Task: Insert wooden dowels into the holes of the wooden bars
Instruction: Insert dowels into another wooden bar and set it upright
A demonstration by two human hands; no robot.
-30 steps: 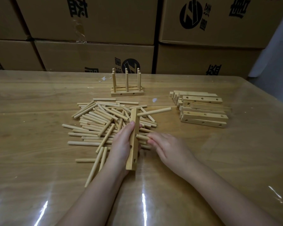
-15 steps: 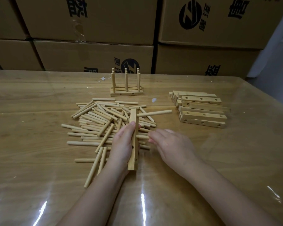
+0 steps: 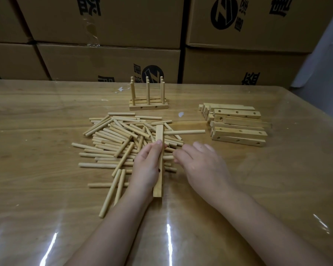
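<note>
Wooden bar (image 3: 159, 137): square-section pale wood, drilled holes along one side; it stands on its near end on the table, leaning away over the pile.
Left hand (image 3: 145, 166): wraps the bar at mid-length, thumb tip on its upper face.
Right hand (image 3: 202, 164): fingers bent toward the pile's right edge; whether they pinch a dowel cannot be told.
Dowel pile (image 3: 119, 139): smooth round rods, crisscrossed; one dowel (image 3: 185, 132) juts right.
Bar stack (image 3: 238, 123): drilled bars, right of the pile, a strip of bare tabletop between.
Finished piece (image 3: 148, 106): bars with upright dowels, beyond the pile.
Table (image 3: 37, 112): wood grain under a glossy clear sheet; boxes (image 3: 108, 62) line its far edge.
Change: right hand has shifted slightly away from the body; bar stays gripped in place.
</note>
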